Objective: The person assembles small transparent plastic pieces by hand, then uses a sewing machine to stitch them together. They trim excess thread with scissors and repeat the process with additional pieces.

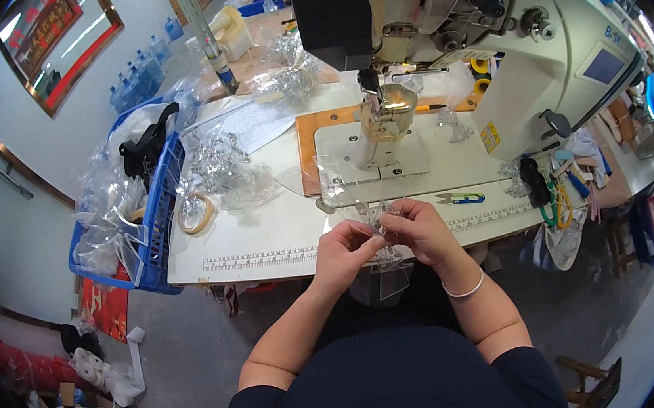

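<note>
Closely paired, left hand (342, 252) and right hand (419, 228) pinch a small clear plastic piece (377, 221) between fingertips, held at the near edge of the white table (266, 234), in front of the sewing machine (436, 25). Green-handled snips (460, 199) lie just right of the hands. Tape roll (197, 213) and blue basket (159, 214) sit well left.

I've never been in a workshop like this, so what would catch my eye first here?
Most striking is the big white sewing machine filling the top of the view. Just below it, at the table's near edge, the left hand and right hand pinch a piece of clear plastic between them. On the left stands a blue crate stuffed with more clear plastic.
</note>
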Motion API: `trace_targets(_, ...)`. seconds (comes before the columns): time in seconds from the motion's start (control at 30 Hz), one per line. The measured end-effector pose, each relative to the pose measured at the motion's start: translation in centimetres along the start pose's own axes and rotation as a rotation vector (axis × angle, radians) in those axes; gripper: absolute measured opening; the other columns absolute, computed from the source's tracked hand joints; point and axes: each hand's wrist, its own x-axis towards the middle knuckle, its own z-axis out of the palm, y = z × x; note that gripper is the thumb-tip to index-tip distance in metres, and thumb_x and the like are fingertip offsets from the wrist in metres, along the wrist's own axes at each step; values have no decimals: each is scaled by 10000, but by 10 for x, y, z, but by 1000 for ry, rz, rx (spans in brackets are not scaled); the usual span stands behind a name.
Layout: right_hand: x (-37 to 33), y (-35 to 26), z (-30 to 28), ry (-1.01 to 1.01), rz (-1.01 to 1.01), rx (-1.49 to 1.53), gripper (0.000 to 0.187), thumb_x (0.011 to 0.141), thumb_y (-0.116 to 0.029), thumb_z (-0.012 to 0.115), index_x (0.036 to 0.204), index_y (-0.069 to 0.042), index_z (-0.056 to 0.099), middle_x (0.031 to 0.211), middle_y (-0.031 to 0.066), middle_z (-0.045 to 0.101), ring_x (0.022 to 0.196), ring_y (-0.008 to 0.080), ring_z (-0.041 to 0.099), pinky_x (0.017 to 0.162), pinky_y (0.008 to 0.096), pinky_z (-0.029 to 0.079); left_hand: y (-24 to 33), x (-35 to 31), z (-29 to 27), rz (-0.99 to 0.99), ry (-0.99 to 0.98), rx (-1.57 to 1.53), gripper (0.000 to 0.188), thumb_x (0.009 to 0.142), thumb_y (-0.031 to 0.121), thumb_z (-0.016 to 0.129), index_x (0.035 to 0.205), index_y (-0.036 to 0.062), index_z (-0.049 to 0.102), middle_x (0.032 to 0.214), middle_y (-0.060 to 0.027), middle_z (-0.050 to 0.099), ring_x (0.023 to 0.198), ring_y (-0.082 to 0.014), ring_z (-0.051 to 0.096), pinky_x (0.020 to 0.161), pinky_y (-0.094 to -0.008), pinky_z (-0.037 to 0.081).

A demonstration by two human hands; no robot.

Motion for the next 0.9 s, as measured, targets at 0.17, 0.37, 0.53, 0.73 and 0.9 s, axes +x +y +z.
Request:
trace_targets(0.17, 0, -8, -2, -57, -158, -474, 176, 776, -115, 742, 823, -6, 612, 736, 32, 613, 632, 114, 584, 593, 246, 495, 2, 4, -11, -56, -31, 134, 152, 798, 29, 698, 882, -4, 575, 817, -48, 638, 724, -77, 602, 658, -215, 487)
trace_targets(0.37, -9, 2, 9, 239, -821, -1115, 255, 695, -91, 791, 844, -1, 605, 725, 135, 641, 642, 212, 658, 582, 284, 514, -3, 18, -13, -27, 33, 210, 165, 780, 71, 706, 862, -19, 594, 782, -49, 645, 713, -77, 607, 649, -210, 487)
trace_targets(0.53, -11, -4, 12, 220, -586, -1005, 361, 679, -125, 816, 885, -25, 536, 706, 95, 628, 620, 176, 645, 578, 265, 510, -8, 18, -11, -32, 39, 247, 158, 786, 64, 701, 861, -21, 591, 792, -55, 645, 715, -76, 607, 644, -211, 487)
trace_targets(0.73, -5, -18, -7, 16, -266, -751, 313, 693, -95, 793, 842, -20, 529, 702, 33, 561, 605, 79, 536, 564, 222, 466, -3, 14, -5, -34, 38, 372, 170, 773, 78, 711, 849, -20, 595, 745, -58, 652, 678, -72, 610, 619, -207, 489)
trace_targets(0.9, -11, -24, 2, 45, -311, -995, 238, 708, -94, 771, 851, 6, 608, 674, 29, 581, 607, 82, 541, 589, 234, 476, -4, 14, -4, -62, 13, 419, 173, 766, 85, 715, 837, -20, 597, 738, -58, 654, 674, -75, 615, 612, -204, 488)
